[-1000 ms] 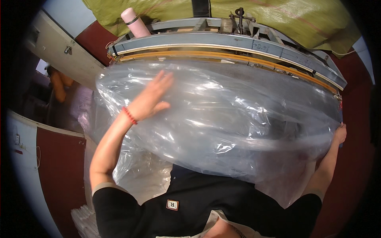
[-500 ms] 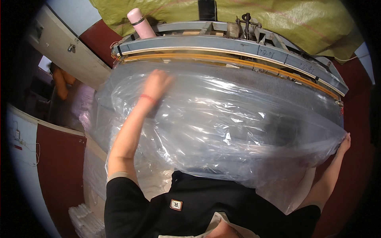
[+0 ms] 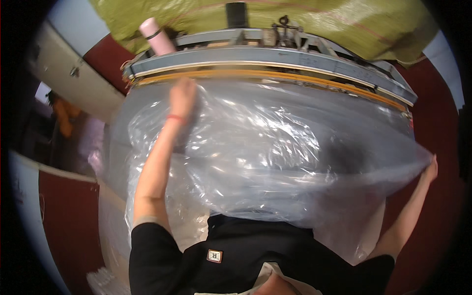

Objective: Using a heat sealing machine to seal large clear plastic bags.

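Observation:
A large sheet of clear plastic film (image 3: 255, 142) lies crumpled and shiny across the worktop before me. My right hand (image 3: 431, 169), out at the far right, pinches a corner of the film and draws that side taut. Up at the far left of the sheet, close to the metal bar, my left hand (image 3: 183, 97) has its fingers curled down onto the film; its fingertips are partly hidden. The film's near part hangs against my black shirt.
Behind the film run an orange strip (image 3: 221, 73) and a blue-grey metal bar (image 3: 216, 58). A pink bottle (image 3: 158, 37) stands behind the bar, a metal clamp (image 3: 285, 32) farther right. Yellow-green woven sheeting (image 3: 314, 14) covers the back. An open door (image 3: 73, 73) is at left.
My left hand has moved slightly up and left, toward the bar. The right hand has risen a little, lifting the film's corner. The whole view has shifted slightly.

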`<state>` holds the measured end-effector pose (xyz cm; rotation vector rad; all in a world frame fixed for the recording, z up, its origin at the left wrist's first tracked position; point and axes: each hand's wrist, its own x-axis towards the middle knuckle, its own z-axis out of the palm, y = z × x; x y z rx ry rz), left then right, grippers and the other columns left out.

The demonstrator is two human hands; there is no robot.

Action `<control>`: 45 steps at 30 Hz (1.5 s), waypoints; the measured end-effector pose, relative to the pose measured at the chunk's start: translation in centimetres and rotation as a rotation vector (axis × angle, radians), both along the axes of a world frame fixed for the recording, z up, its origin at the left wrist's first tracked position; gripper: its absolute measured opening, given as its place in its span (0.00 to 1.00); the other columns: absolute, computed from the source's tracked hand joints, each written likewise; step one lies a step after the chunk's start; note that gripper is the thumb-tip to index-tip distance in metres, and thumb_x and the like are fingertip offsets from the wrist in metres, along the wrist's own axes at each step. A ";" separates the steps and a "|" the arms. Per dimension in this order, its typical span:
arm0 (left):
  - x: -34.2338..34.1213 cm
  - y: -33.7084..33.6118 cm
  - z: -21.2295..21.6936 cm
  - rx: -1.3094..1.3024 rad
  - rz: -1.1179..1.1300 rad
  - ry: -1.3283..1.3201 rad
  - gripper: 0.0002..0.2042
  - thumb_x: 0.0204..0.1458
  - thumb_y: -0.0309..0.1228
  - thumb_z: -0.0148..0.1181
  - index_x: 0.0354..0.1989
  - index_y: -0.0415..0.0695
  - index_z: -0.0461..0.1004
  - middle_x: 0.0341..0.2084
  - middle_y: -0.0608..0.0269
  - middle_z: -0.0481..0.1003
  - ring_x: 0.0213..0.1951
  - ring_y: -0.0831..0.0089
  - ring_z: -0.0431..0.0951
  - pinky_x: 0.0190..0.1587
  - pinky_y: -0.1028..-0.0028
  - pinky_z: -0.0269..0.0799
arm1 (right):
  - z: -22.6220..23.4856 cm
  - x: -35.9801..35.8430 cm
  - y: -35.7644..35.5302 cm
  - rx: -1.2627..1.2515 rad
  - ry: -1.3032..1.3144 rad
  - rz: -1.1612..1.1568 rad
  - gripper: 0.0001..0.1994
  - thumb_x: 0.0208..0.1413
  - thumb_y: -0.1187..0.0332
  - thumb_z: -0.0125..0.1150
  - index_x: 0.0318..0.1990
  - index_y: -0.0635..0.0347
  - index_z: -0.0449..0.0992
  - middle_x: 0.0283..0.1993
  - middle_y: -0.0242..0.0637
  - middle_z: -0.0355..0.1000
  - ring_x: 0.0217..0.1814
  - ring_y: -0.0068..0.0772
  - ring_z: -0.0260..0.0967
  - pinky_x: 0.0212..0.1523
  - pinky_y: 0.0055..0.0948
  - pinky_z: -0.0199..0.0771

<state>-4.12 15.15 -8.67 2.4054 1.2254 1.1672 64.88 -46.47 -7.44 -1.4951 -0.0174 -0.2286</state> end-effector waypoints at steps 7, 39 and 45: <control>-3.9 8.0 -3.2 -0.251 0.152 -0.653 0.08 0.53 0.35 0.49 0.25 0.46 0.66 0.14 0.74 0.61 0.15 0.84 0.59 0.16 0.81 0.55 | -4.7 0.0 16.9 -0.805 -0.587 -0.230 0.18 0.55 0.55 0.47 0.36 0.60 0.77 0.38 0.45 0.74 0.41 0.42 0.71 0.43 0.37 0.68; -9.4 0.5 4.5 -0.368 -0.177 -0.756 0.04 0.51 0.23 0.51 0.31 0.47 0.65 0.20 0.75 0.63 0.21 0.86 0.61 0.25 0.82 0.62 | 4.8 -29.5 41.0 -0.446 -1.196 0.422 0.11 0.48 0.67 0.60 0.39 0.60 0.71 0.42 0.40 0.68 0.49 0.42 0.63 0.52 0.36 0.59; -15.1 -2.4 4.8 -0.254 -0.150 -0.723 0.05 0.53 0.26 0.53 0.35 0.47 0.65 0.25 0.74 0.64 0.28 0.88 0.63 0.33 0.85 0.61 | 3.1 -42.6 44.4 -0.570 -0.549 1.309 0.09 0.50 0.64 0.60 0.30 0.61 0.73 0.27 0.37 0.70 0.35 0.35 0.69 0.41 0.29 0.67</control>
